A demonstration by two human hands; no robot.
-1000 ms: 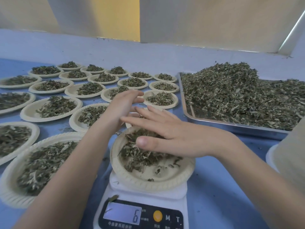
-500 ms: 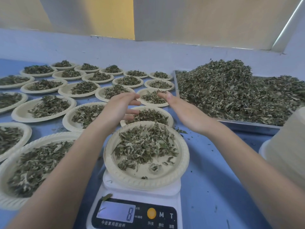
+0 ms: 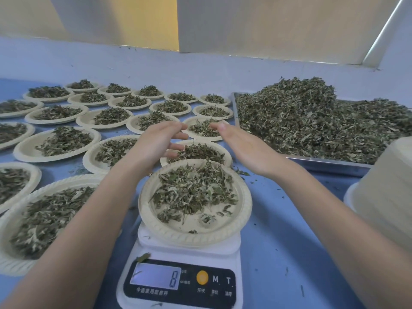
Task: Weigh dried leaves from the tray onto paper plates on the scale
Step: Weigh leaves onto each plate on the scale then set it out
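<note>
Cream plate (image 3: 156, 221) w/ green-brown leaves (image 3: 191, 190); white scale (image 3: 187, 253) (black panel, orange btn); blue table (image 3: 278, 253).

Work surface: a flat blue table top (image 3: 278, 253), with small leaf crumbs scattered on it near the tray. Resting directly on it: a white digital kitchen scale (image 3: 185, 279) at the near centre; a rectangular steel tray (image 3: 330, 163) at the right; many round cream paper plates (image 3: 55, 144) of dried leaves in rows across the left and far side; a stack of cream paper plates (image 3: 388, 190) at the right edge.
</note>
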